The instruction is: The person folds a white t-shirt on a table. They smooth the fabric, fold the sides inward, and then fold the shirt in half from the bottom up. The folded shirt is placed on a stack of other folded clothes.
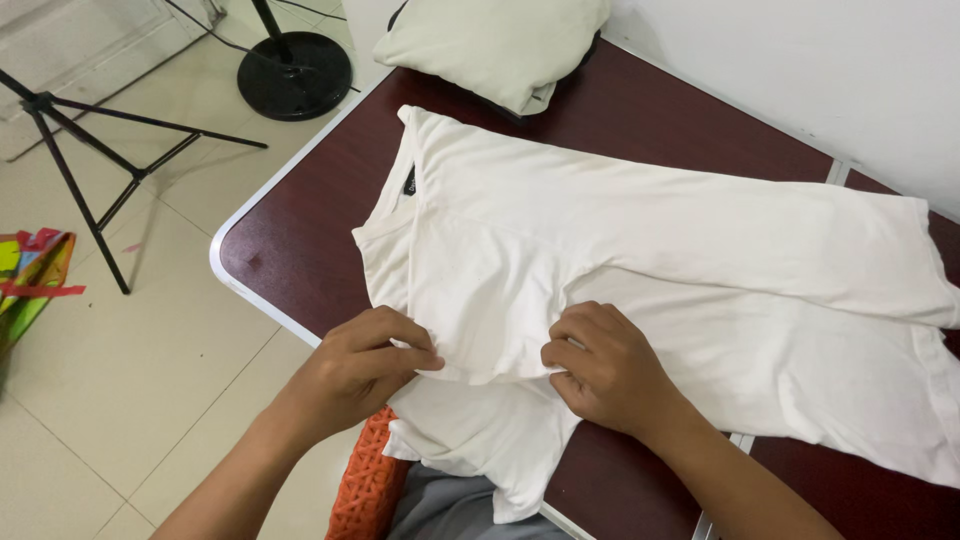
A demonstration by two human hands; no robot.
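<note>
A white T-shirt (650,250) lies spread across a dark red table (300,240), its neckline toward the left and its hem at the right. One side is folded lengthwise over the middle. My left hand (358,368) pinches the near folded edge of the shirt by the table's front edge. A short way to the right, my right hand (600,365) grips the same fold, fingers curled into the cloth. A sleeve hangs off the table edge below my hands.
A folded cream garment (490,45) rests at the table's far end. On the tiled floor at left stand a black tripod (90,170) and a round black stand base (295,75). An orange woven thing (365,490) sits under the table edge. A white wall runs at right.
</note>
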